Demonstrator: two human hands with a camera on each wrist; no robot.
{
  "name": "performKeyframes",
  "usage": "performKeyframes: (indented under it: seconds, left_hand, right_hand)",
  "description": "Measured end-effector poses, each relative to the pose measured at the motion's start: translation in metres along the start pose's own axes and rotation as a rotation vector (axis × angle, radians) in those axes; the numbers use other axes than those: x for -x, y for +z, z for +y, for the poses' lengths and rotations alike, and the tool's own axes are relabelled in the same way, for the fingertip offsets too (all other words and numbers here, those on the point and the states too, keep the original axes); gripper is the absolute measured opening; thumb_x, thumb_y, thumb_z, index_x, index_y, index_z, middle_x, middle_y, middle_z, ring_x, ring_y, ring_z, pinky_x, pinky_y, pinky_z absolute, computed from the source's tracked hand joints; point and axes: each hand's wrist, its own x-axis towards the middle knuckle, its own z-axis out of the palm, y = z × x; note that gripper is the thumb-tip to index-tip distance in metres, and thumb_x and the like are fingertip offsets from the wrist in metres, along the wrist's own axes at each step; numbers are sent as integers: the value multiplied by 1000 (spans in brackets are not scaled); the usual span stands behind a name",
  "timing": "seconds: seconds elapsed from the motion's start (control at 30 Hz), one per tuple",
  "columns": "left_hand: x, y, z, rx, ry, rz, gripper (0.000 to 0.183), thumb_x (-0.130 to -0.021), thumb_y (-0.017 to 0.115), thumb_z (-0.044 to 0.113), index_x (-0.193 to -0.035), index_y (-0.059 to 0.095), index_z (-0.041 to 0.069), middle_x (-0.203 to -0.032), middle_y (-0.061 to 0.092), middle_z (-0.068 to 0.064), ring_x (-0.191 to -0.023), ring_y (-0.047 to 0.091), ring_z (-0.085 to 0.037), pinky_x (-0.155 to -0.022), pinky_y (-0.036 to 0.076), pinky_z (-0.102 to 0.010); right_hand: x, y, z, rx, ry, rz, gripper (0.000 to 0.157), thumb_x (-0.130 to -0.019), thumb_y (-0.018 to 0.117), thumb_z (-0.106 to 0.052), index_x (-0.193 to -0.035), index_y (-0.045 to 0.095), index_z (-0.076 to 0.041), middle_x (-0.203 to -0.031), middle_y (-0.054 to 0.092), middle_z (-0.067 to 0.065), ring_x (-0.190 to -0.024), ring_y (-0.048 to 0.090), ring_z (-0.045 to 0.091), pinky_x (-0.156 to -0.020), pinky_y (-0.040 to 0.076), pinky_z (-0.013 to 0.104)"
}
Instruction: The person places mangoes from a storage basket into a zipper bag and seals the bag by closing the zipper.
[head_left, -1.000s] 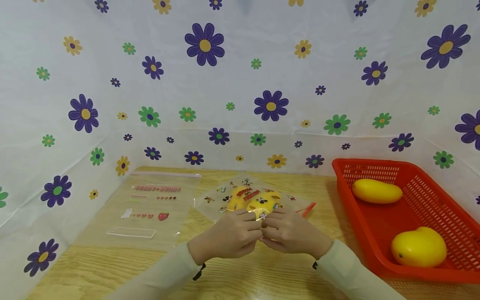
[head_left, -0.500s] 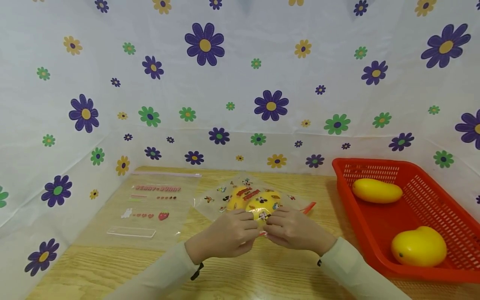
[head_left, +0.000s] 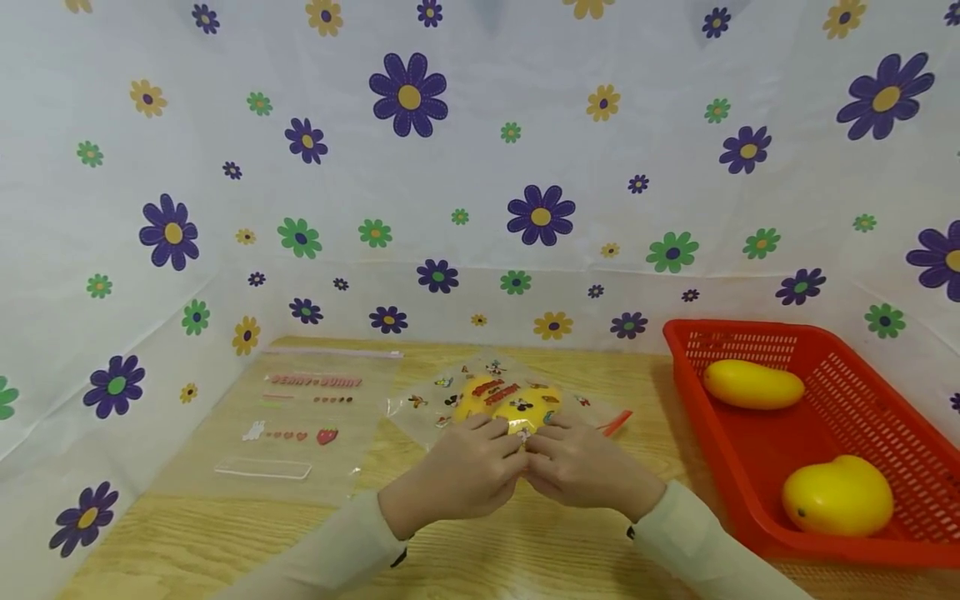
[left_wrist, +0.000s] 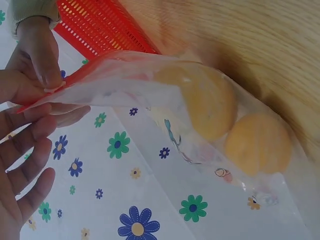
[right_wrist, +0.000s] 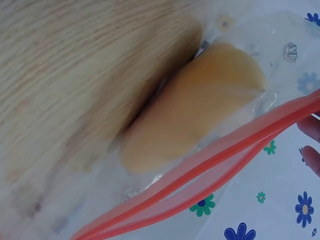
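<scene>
A clear zip bag (head_left: 465,379) with cartoon prints and a red zip edge lies before the hands. Two yellow mangoes (left_wrist: 210,105) are inside it. My left hand (head_left: 468,467) pinches the zip edge between thumb and forefinger, its other fingers spread loosely in the left wrist view. Right beside it, my right hand (head_left: 588,462) pinches the same edge, the knuckles of both hands close together. In the right wrist view the two red zip strips (right_wrist: 210,182) stand apart along a stretch of the mouth. Both hands cover the near corner of the bag in the head view.
Flat on the wooden table (head_left: 465,558) at left lies another clear zip bag (head_left: 300,408) with pink prints. A red perforated basket (head_left: 708,475) stands at right, holding two yellow mangoes (head_left: 836,496). Flower-printed white sheeting (head_left: 465,167) walls the back and sides.
My right hand shifted slightly right, away from the left hand, half a second ago; now it is back against it. The bag and basket have stayed in place.
</scene>
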Motion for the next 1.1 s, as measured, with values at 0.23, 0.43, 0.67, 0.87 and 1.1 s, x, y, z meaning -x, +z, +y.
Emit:
performKeyframes:
  seconds: [0.23,0.43,0.67,0.87,1.1]
  left_hand:
    - [4,3,-2,37,34,15,4,-75,66,23,-78,67,20,-81,69,10,-70,57,-10,-67,45,-25]
    - [7,6,-4,77,51,36,3,-72,66,22,-73,64,20,-76,66,12,-69,55,-8,-64,41,-22]
    - [6,3,-4,103,48,38,2,-74,66,20,-72,64,21,-76,66,12,-71,56,-7,-64,42,-21]
    - [6,2,-5,123,44,45,8,-72,66,18,-68,59,21,-67,59,12,-63,49,-7,-62,40,-21]
    - [7,1,-8,137,44,55,6,-71,67,18,-71,62,20,-71,62,11,-65,51,-8,-64,43,-22]
  right_hand:
    - [-1,4,-1,-24,-23,53,27,-97,47,-30,-85,67,-17,-74,65,-8,-64,57,6,-67,46,23]
    - [-2,7,-2,-29,-32,72,33,-98,39,-28,-83,66,-16,-78,65,-7,-67,57,7,-65,44,22]
    - [0,8,2,-124,9,89,22,-92,50,-22,-78,65,-14,-72,59,-6,-66,51,8,-66,43,22]
    - [7,8,8,-209,55,104,10,-84,65,-18,-81,71,-10,-76,62,-2,-68,55,10,-70,49,22]
    - [11,9,8,-238,62,142,14,-88,61,-18,-92,72,-10,-82,67,-3,-74,60,10,-75,51,24]
